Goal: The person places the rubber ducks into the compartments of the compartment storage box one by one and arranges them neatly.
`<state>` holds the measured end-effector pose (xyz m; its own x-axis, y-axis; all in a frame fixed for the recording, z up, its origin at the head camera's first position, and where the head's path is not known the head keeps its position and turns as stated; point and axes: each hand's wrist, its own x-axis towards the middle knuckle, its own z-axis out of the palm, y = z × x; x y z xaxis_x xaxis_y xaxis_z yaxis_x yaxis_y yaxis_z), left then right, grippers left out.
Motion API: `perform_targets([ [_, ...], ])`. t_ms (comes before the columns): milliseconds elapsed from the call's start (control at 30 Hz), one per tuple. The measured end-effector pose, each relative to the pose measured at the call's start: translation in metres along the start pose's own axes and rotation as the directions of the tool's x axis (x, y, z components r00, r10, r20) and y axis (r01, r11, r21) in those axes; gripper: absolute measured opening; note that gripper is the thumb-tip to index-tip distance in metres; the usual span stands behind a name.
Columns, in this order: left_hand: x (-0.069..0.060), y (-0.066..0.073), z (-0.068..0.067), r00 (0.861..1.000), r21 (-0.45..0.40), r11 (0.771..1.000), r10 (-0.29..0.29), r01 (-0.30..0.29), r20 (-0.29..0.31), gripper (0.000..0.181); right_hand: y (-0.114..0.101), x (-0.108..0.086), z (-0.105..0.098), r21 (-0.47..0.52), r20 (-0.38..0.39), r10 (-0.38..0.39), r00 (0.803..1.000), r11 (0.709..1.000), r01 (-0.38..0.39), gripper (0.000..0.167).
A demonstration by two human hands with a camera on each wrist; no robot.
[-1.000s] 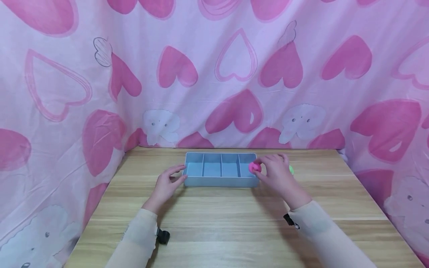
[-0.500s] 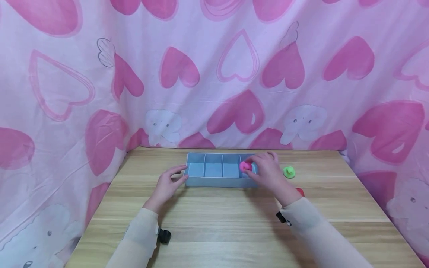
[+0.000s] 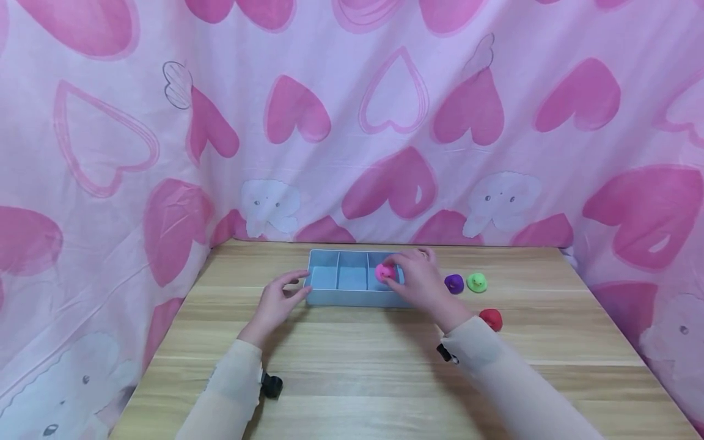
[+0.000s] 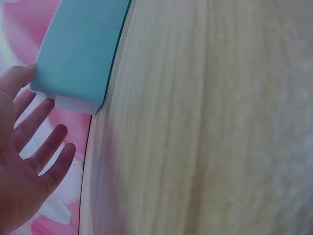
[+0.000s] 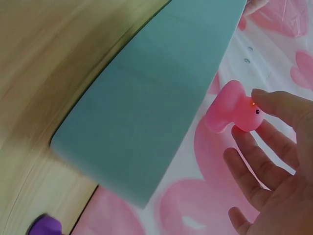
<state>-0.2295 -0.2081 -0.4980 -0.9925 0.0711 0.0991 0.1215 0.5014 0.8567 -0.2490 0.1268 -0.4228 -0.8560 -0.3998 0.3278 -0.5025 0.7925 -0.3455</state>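
Observation:
A pink rubber duck [image 3: 384, 273] is pinched between the thumb and fingers of my right hand [image 3: 422, 286]. In the right wrist view the duck [image 5: 229, 108] is held by its head, up past the rim of the blue-grey divided tray [image 5: 142, 93]. From the head view it appears over the right part of the tray [image 3: 352, 298]. At the tray's left end my left hand [image 3: 277, 305] touches the edge with extended fingers. The left wrist view has the thumb and a fingertip against that end of the tray [image 4: 80, 54], the other fingers spread.
Right of the tray, a purple duck [image 3: 454, 284] and a green duck [image 3: 477, 282] sit side by side on the wooden table [image 3: 352, 366]. A red one [image 3: 491, 319] lies nearer, beside my right sleeve. Behind the table hangs a pink heart-patterned curtain [image 3: 330, 159].
My right hand has carried the pink duck leftward over the tray, from its right end compartment. The purple and red ducks have come into view behind it. The left hand stays at the tray's end.

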Motion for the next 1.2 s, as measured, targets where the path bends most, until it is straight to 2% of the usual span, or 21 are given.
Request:
perform_targets([
  [267, 0.0, 0.0, 0.0, 1.0, 0.0, 1.0, 0.003, -0.003, -0.008, 0.046, -0.011, 0.009, 0.004, 0.038, 0.044, 0.009, 0.999, 0.999, -0.011, 0.032],
  [533, 0.0, 0.0, 0.0, 1.0, -0.013, 1.0, -0.012, 0.012, -0.003, 0.045, -0.019, 0.017, 0.014, 0.044, 0.027, -0.025, 0.999, 0.999, 0.024, 0.031],
  [767, -0.001, -0.004, 0.002, 1.0, -0.02, 1.0, 0.002, -0.002, -0.011, 0.045, -0.028, 0.023, 0.023, 0.032, 0.032, -0.039, 0.999, 0.999, 0.038, 0.032],
  [1200, 0.0, -0.001, 0.001, 1.0, -0.009, 1.0, 0.012, -0.012, -0.022, 0.043, -0.036, 0.034, 0.037, 0.05, 0.024, -0.049, 0.999, 0.998, 0.048, 0.031],
])
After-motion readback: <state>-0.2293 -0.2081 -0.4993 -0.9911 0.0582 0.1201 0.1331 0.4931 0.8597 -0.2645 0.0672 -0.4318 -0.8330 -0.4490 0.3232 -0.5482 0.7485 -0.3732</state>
